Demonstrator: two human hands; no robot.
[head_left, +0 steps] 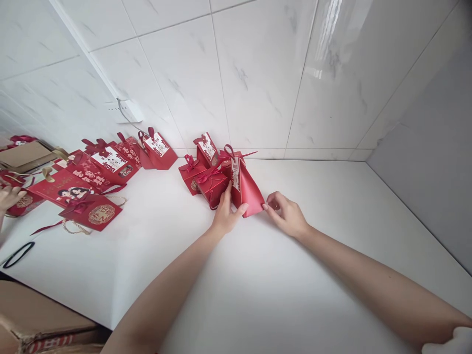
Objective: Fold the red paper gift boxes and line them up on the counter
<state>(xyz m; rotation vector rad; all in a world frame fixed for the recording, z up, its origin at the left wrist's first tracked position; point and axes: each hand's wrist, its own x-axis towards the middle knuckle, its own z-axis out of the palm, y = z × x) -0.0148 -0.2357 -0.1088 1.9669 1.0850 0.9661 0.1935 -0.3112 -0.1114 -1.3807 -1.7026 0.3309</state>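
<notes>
A red gift box point(250, 194) with sloping sides, a white printed label and a dark red ribbon loop stands on the white table. My left hand point(225, 215) grips its left side, the thumb at the lower front and the fingers along the label side. At the box's lower right edge, the thumb and index finger of my right hand point(290, 216) pinch the red card. Close behind my left hand sit a small red box with a bow point(212, 184), another bow-tied box point(189, 172) and a labelled red box point(206, 147).
More red boxes and bags point(110, 164) stand along the tiled wall at left. Another person's hand point(11, 196) touches a red box at the far left. A black loop point(18, 254) lies near the table's front edge, above a cardboard box point(40, 309). A cable point(127, 115) hangs from a wall socket.
</notes>
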